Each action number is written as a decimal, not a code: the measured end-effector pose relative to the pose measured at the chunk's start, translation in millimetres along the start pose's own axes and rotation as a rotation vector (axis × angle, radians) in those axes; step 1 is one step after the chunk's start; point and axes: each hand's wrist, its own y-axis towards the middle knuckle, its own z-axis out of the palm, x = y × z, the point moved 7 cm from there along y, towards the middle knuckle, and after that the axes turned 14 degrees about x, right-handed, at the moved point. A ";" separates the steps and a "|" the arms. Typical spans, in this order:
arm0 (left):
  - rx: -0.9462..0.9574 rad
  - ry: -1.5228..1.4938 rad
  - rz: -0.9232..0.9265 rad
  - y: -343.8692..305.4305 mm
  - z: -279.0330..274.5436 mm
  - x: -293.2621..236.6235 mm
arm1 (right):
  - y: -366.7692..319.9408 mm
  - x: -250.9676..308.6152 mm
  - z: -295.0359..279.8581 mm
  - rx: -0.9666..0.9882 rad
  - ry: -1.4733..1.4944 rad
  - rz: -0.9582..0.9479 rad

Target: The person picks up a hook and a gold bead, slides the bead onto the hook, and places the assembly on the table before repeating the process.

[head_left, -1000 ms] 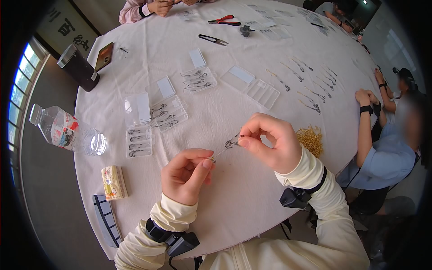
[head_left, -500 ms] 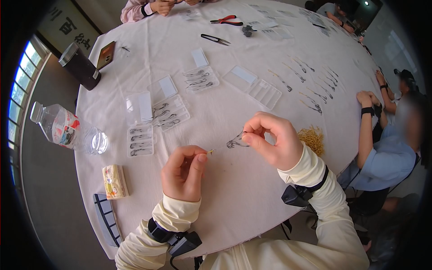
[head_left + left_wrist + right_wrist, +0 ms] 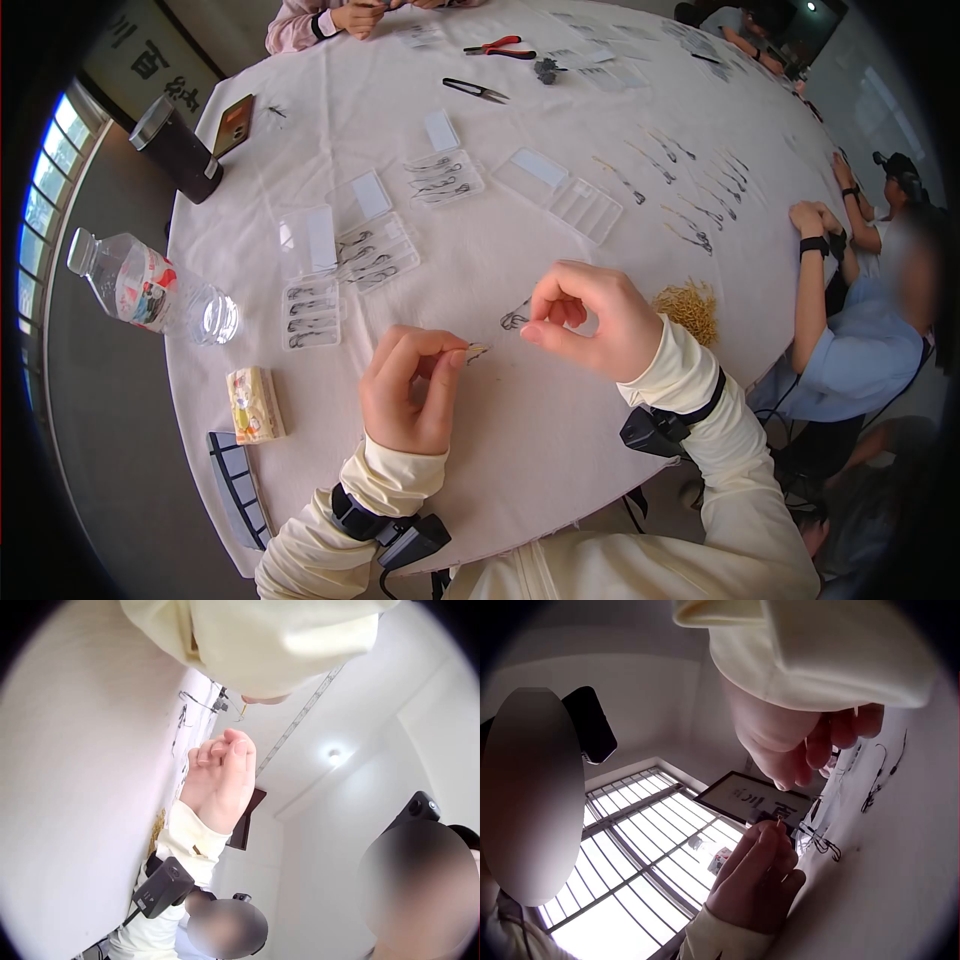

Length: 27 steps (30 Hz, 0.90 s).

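Note:
My left hand [image 3: 408, 385] pinches a small gold twist tie [image 3: 476, 349] with a thin dark strand at it, between thumb and index finger. The gold tip shows over those fingertips in the right wrist view. Facing it from the right is my right hand [image 3: 592, 318], fingers curled and thumb tip close to the index fingertip. I cannot tell whether a fine strand is between them. Just left of its fingertips in the head view is a bundle of thin dark hooked strands [image 3: 514, 319]. The same bundle [image 3: 823, 846] shows beyond the left fingertips in the right wrist view.
Clear compartment boxes [image 3: 312, 310] hold dark bundles; another open box [image 3: 585, 208] stands behind. Bundles with gold ties [image 3: 705, 215] lie in rows at right, near a gold twist-tie pile [image 3: 688, 310]. Snips [image 3: 476, 91], pliers [image 3: 500, 48], a bottle [image 3: 150, 290] and other people surround.
One second ago a thin strand stretched between both hands, with the right fingertips pinching. My right hand has since shifted slightly, and no stretched strand shows now. The left hand keeps its pinch.

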 end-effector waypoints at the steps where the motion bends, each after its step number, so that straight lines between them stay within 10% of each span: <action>1: 0.002 0.000 0.001 0.3 0.3 -1.4 | 1.7 -1.9 4.3 -0.002 0.000 0.001; 16: 0.058 -0.026 0.040 1.5 5.1 -6.7 | 5.6 -7.0 31.3 0.240 0.275 -0.096; 27: 0.037 -0.190 -0.086 -2.1 5.1 7.1 | 3.9 4.3 17.5 0.070 0.152 -0.144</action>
